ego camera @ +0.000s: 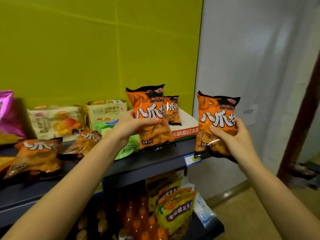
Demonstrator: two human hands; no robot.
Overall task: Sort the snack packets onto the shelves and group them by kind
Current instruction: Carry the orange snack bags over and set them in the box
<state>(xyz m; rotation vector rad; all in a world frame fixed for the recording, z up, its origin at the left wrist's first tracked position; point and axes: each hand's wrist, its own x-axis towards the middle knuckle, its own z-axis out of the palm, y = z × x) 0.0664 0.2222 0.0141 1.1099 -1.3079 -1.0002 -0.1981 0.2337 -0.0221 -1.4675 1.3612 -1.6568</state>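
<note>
My left hand (133, 126) grips an orange snack packet (150, 118) upright, its base on the dark shelf (155, 160). My right hand (230, 137) holds a second identical orange packet (216, 122) upright, just off the shelf's right end. A third orange packet (173, 110) stands behind the left one on a white box (185, 129). Two more orange packets (36, 156) (84, 141) lie flat on the shelf to the left.
Beige croissant packs (55, 122) (107, 110), a green packet (109, 127) and a pink bag (8, 115) sit at the shelf's back against a yellow-green wall. The lower shelf holds yellow-green packets (176, 210) and orange bottles (138, 213). A white wall stands to the right.
</note>
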